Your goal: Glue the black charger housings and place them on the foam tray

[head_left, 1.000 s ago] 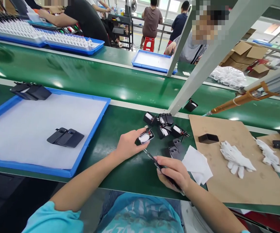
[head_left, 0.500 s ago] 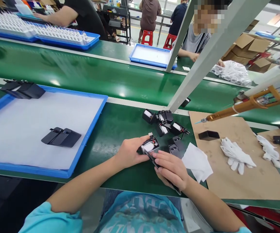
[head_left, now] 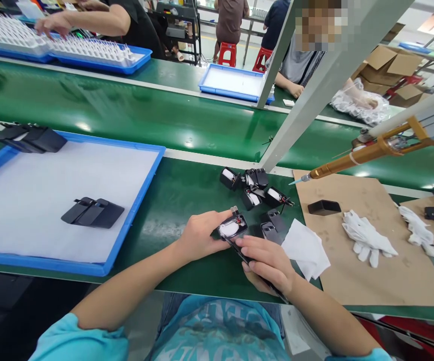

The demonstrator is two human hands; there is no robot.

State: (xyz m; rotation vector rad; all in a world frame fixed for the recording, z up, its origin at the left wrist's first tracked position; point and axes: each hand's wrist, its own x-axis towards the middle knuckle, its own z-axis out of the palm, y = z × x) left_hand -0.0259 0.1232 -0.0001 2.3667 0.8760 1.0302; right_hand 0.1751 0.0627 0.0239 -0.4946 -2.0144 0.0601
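Observation:
My left hand (head_left: 200, 235) is closed around a small black housing (head_left: 232, 227) with a white part and red wires inside, held just above the green bench. My right hand (head_left: 267, 261) grips a thin dark tool (head_left: 247, 258) like a pen, its tip touching the near edge of that housing. Several more black housings (head_left: 254, 189) lie in a cluster just beyond my hands. A white cloth (head_left: 306, 248) lies right of my right hand.
A blue tray (head_left: 141, 190) with a white liner and black parts (head_left: 92, 212) sits at left. A cardboard sheet (head_left: 375, 271) at right carries a black box (head_left: 324, 207) and white gloves (head_left: 367, 241). A hanging orange driver (head_left: 355, 155) points down-left above it. Other people work across the conveyor.
My hands came together: the right hand brought the tool up to the housing in my left hand. The view shifted slightly; the hanging driver appears further left.

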